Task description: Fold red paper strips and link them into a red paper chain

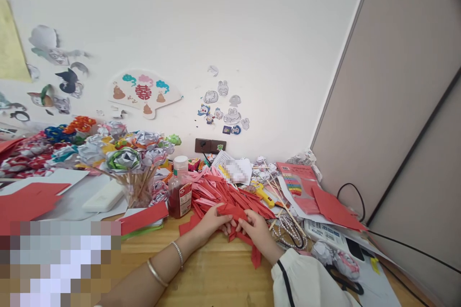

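Note:
A piece of red paper point(233, 211) is held between my two hands over the front of the wooden table. My left hand point(213, 220) pinches its left side, fingers curled beneath. On the right side, my right hand point(254, 228) grips the same paper with thumb and fingers closed. Behind them lies a heap of folded red and pink paper strips point(223, 192). More red paper pieces point(255, 255) stick out below my hands. A glass bottle of reddish liquid with a white cap point(180, 194) stands just left of the heap.
Crumpled paper flowers point(124, 159) and a holder of wooden sticks point(139, 192) stand at the left, near a white box-like device point(103, 196). A yellow glue gun point(264, 195), a beaded string point(290, 230) and black scissors point(345, 280) lie right. Red sheets point(334, 206) lie beyond.

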`<state>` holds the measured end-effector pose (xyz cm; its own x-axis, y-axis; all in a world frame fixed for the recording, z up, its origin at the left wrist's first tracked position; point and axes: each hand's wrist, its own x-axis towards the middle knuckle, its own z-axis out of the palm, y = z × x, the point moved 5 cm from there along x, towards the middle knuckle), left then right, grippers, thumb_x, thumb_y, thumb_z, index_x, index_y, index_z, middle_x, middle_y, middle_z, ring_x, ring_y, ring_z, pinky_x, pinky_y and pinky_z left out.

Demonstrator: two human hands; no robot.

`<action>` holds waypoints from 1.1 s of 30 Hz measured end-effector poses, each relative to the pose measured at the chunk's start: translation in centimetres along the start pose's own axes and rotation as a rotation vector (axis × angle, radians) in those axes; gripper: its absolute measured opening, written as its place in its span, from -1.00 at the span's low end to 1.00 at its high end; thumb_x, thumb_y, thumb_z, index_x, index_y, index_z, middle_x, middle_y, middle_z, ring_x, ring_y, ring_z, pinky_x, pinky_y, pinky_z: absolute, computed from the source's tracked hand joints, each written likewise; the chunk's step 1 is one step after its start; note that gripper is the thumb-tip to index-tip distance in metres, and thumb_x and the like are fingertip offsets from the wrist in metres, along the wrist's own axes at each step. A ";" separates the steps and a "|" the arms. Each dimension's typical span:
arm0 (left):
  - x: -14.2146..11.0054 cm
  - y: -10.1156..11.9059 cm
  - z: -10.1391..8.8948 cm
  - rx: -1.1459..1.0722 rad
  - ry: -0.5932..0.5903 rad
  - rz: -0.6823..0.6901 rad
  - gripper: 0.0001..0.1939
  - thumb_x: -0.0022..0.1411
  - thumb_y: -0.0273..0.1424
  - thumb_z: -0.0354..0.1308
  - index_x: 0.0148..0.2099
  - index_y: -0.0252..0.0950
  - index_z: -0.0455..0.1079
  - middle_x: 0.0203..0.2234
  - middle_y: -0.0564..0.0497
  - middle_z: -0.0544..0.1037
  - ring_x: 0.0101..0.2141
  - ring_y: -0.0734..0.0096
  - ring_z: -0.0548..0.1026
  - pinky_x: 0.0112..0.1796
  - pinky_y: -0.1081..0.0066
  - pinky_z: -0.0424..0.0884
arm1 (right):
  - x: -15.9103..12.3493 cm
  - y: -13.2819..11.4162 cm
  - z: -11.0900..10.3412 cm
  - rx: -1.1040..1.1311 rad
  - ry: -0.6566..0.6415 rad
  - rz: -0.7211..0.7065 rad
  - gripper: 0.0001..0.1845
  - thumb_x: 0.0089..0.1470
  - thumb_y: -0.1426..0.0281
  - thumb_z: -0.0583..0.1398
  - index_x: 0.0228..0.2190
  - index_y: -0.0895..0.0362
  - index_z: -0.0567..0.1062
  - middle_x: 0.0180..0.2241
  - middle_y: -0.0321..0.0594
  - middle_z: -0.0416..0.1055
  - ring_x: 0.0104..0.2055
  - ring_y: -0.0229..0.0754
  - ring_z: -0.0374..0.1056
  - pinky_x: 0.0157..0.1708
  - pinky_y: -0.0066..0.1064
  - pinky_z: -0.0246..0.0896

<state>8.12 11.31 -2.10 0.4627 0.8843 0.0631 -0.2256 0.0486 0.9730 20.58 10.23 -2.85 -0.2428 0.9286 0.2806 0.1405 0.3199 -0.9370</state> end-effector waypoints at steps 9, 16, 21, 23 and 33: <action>0.9 -0.3 -1.3 0.092 0.023 0.113 -0.71 -0.03 -0.21 0.12 -0.44 -0.36 0.21 -0.68 0.07 0.45 -0.75 0.60 0.34 -0.67 0.58 0.27 | -0.1 -0.3 -0.3 0.106 -0.154 0.068 -0.72 -0.05 0.21 0.08 -0.42 0.20 0.35 -0.60 -0.30 0.34 -0.62 -0.34 0.21 -0.60 -0.52 0.07; 0.7 -0.4 -1.3 0.021 0.028 0.068 -0.68 -0.04 -0.20 0.12 -0.34 -0.37 0.24 -0.67 0.02 0.48 -0.73 0.56 0.36 -0.67 0.57 0.25 | 0.4 0.4 -0.7 0.178 -0.083 0.055 -0.76 -0.06 0.24 0.09 -0.42 0.18 0.36 -0.66 -0.34 0.32 -0.67 -0.36 0.17 -0.66 -0.54 0.02; 0.4 -0.1 -1.0 -0.074 0.015 0.043 -0.59 -0.05 -0.26 0.14 -0.16 -0.37 0.24 -0.65 0.01 0.49 -0.72 0.54 0.37 -0.63 0.53 0.27 | 0.2 -0.1 -0.7 0.250 -0.061 0.065 -0.74 -0.08 0.31 0.11 -0.32 0.21 0.36 -0.67 -0.33 0.34 -0.67 -0.36 0.19 -0.65 -0.53 0.03; 0.3 0.0 -0.8 -0.116 0.007 0.047 -0.61 -0.03 -0.30 0.13 -0.14 -0.38 0.25 -0.63 0.00 0.50 -0.71 0.55 0.37 -0.61 0.53 0.28 | 0.0 -0.5 -0.8 0.306 -0.028 0.070 -0.72 -0.08 0.33 0.10 -0.29 0.22 0.36 -0.66 -0.31 0.35 -0.66 -0.35 0.20 -0.64 -0.53 0.03; 0.4 -0.3 -0.8 -0.204 -0.007 0.067 -0.70 -0.02 -0.37 0.11 -0.19 -0.39 0.29 -0.59 -0.05 0.51 -0.68 0.54 0.39 -0.59 0.53 0.28 | -0.3 -0.7 -1.1 0.342 0.090 0.080 -0.65 -0.10 0.29 0.12 -0.25 0.22 0.35 -0.67 -0.29 0.37 -0.64 -0.32 0.22 -0.61 -0.52 0.04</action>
<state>7.68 12.00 -2.55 0.4467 0.8853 0.1289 -0.4248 0.0831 0.9015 21.63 9.90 -2.09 -0.1567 0.9658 0.2067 -0.1772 0.1784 -0.9679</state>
